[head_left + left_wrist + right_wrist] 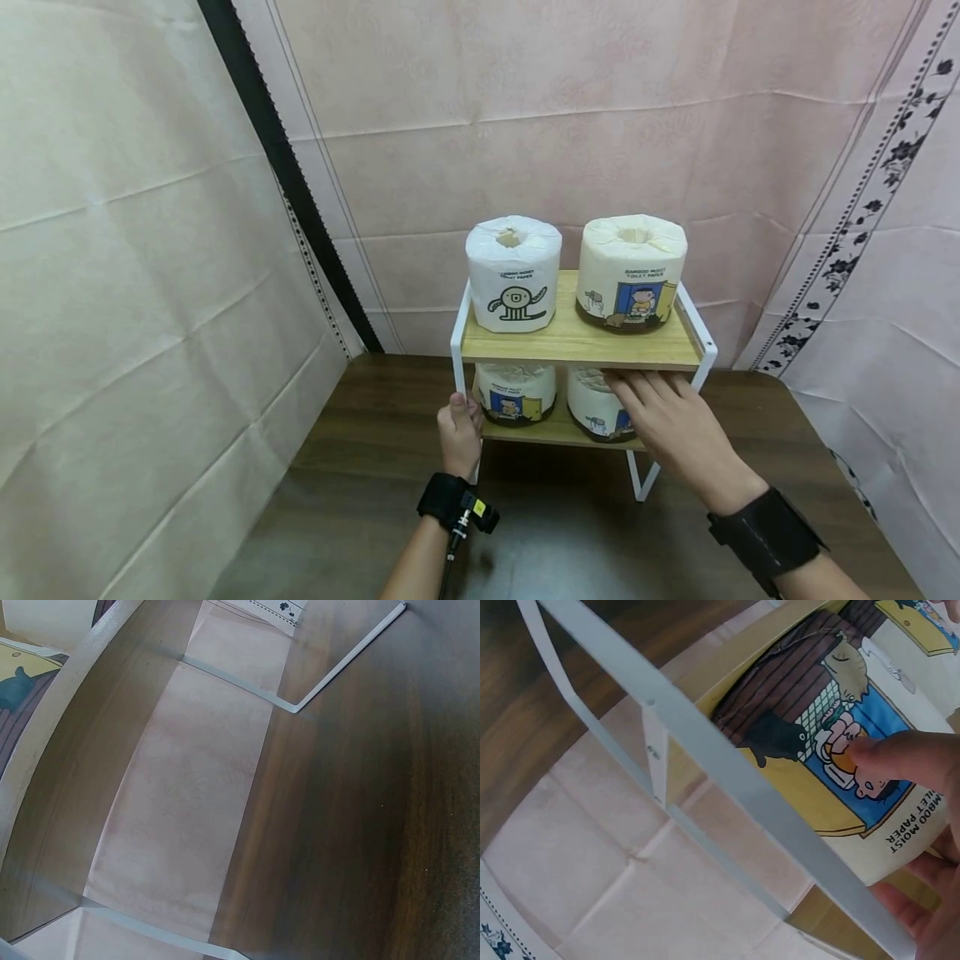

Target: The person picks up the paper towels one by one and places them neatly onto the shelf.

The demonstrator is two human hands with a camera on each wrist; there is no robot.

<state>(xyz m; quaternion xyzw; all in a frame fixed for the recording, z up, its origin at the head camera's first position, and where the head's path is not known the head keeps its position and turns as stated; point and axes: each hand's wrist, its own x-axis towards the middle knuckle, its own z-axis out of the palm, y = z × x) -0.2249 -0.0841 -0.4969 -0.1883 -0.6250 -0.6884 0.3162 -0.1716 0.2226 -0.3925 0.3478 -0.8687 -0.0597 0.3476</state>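
Observation:
A two-tier wooden rack [510, 349] with white metal sides stands on the table. At its left side, my left hand [460, 432] grips the white upright; the left wrist view shows the rack's underside [82, 757] but no hand. My right hand [671, 425] reaches under the top board at the right. It holds a wrapped toilet paper roll [596, 407] on the lower board, with the thumb [900, 757] on its printed front and the fingers over its top. A second toilet paper roll [516, 398] stands to its left on that board.
On the top board stand a white toilet paper roll [517, 283] at left and a cream toilet paper roll [632, 271] at right. Below is the dark wooden table [555, 533]. Pale cloth [600, 108] hangs behind and at both sides.

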